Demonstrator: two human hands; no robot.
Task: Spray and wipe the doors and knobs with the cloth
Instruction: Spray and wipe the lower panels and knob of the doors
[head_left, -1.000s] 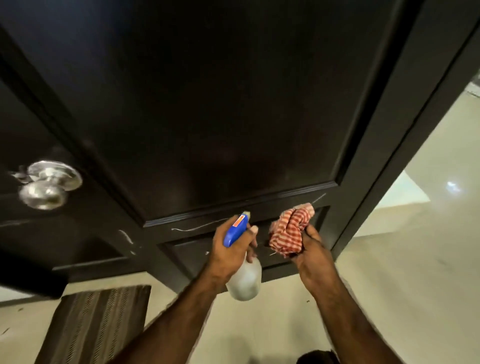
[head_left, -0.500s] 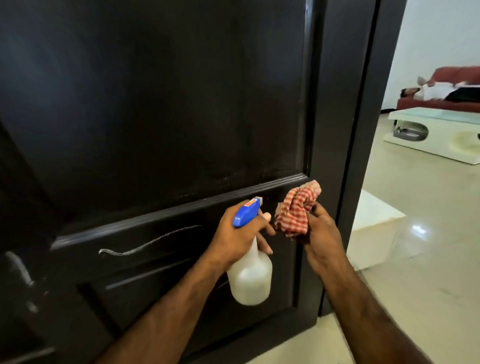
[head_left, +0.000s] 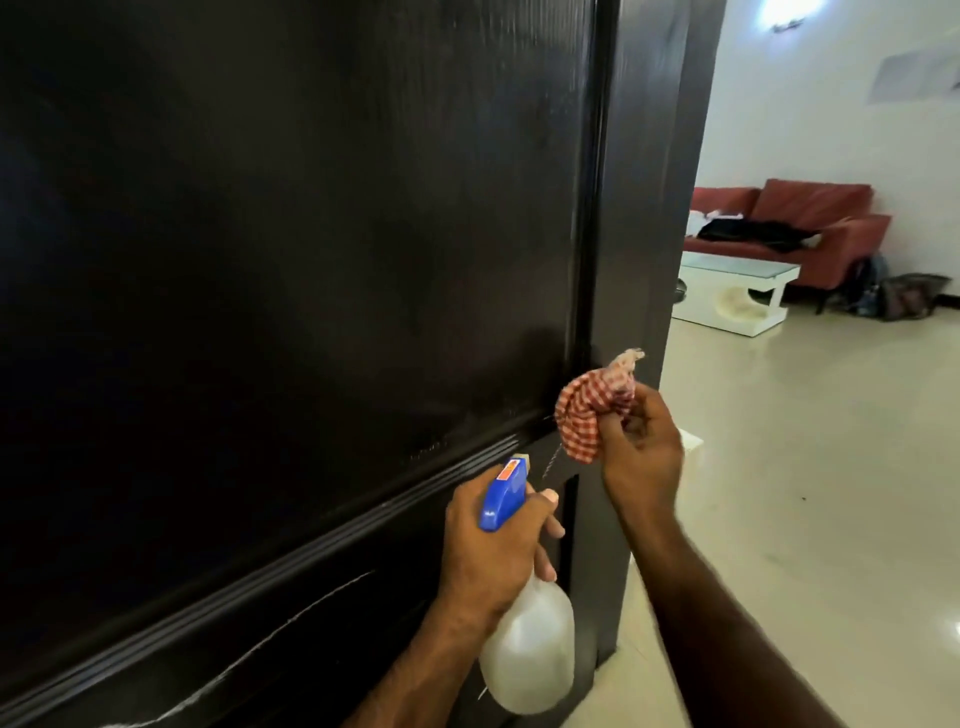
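The big dark door (head_left: 291, 270) is filling most of the view, and its top, bottom and left side are running off the picture, so no knob is showing. The door is blurry in places, and a thin pale scratch is running across its lower part. Past the door's right edge a pale shiny floor (head_left: 810, 493) is stretching into a bright room with a white wall. A red sofa (head_left: 810, 218) is sitting far back there with dark things lying on it that are hard to make out, and a low white table (head_left: 737, 296) is standing in front of it. Some bags are sitting on the floor by the sofa. Half a second ago the view was lower, and now it is sitting higher, so more of the room is showing. The left hand (head_left: 493, 551) is curling its fingers around the neck of the spray bottle (head_left: 527, 654), low near the door's bottom panel, with the blue top poking up. The right hand (head_left: 641, 447) is pinching the bunched red checked cloth (head_left: 592, 410), holding it by the door's right edge, higher than before.
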